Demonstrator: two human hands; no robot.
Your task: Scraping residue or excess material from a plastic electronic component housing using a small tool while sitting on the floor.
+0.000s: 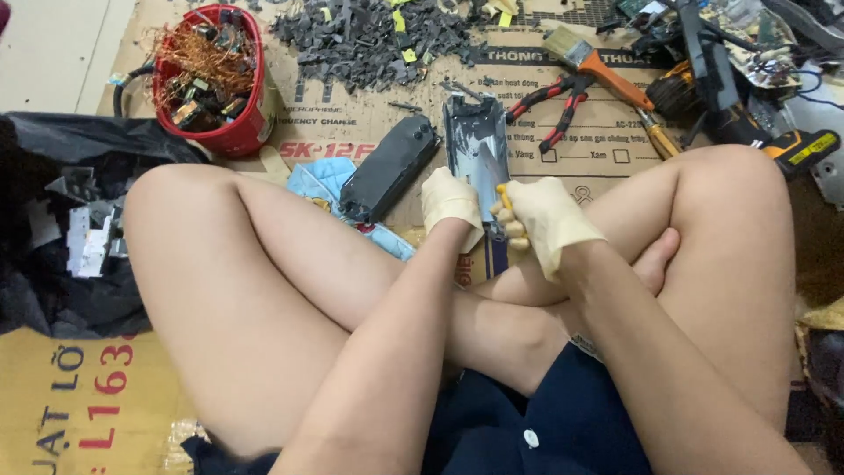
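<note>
Head view, looking down on crossed bare legs over flattened cardboard [545,145] on the floor.

Left hand [448,200], in a pale glove, pressed against the near left edge of a dark grey casing [473,141]; fingers [437,189] curled onto it, gripping. Casing lying flat on the cardboard just ahead of the shins, long axis running away from the body, shiny and scuffed.

Right hand [545,220], also gloved, clenched around a yellow-handled tool [503,195]; only a short piece of handle showing above the fist, tip hidden against the casing's near right edge. Both hands close together, almost touching.

Just left of the casing, a black box [387,167] lying tilted, partly over a light blue cloth [321,180].

Farther back on the left, a red bucket [237,132] filled with copper wire and small parts. Behind the casing, a heap of grey plastic bits [369,35]. To the right, red-handled pliers [554,101], an orange-handled brush [598,63], and a black-and-yellow drill [774,136], all well apart from the hands.

Far left, a black bag [61,255] holding pale scrap.
</note>
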